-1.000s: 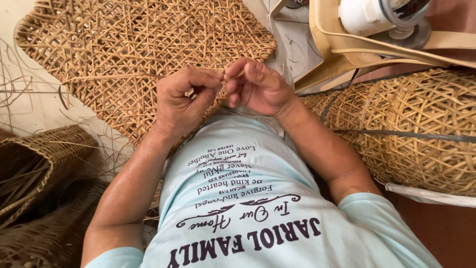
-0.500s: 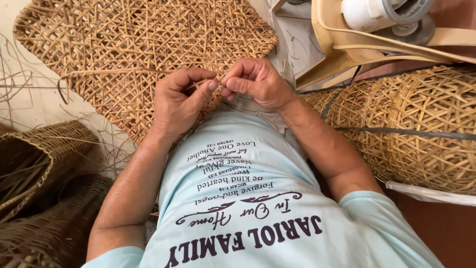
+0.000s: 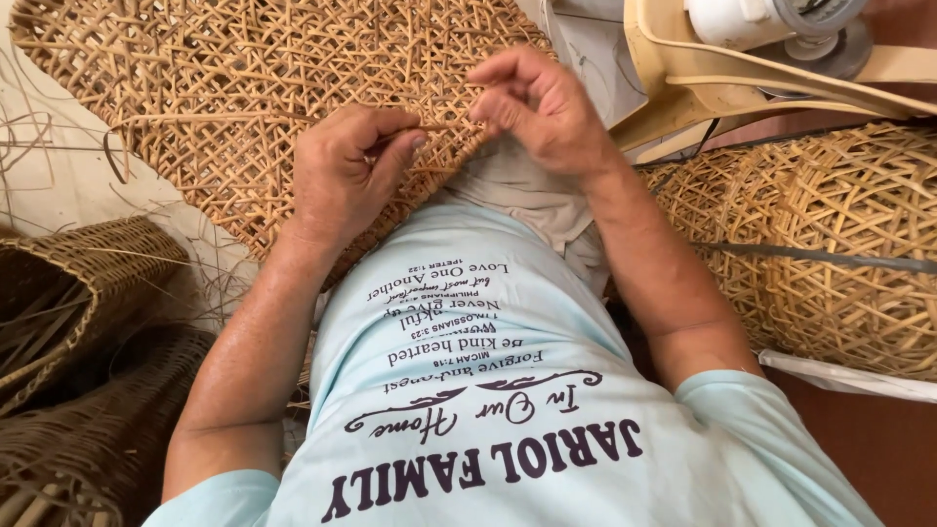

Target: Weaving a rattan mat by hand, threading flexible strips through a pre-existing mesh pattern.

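A large open-weave rattan panel lies flat in front of me, its near edge over my lap. My left hand is curled over that near edge and pinches a thin rattan strip. The strip runs right to my right hand, which pinches its other end between thumb and fingers just above the panel's edge. Both hands are a short gap apart with the strip taut between them.
Woven rattan baskets lie on their sides at the right. Darker baskets with loose strips sit at the lower left. A cream plastic fan base stands at the upper right. Loose strands lie scattered on the pale floor at left.
My hands have drawn apart: the right hand moved up and right, pulling the strip out from the left hand. The view has also come closer.
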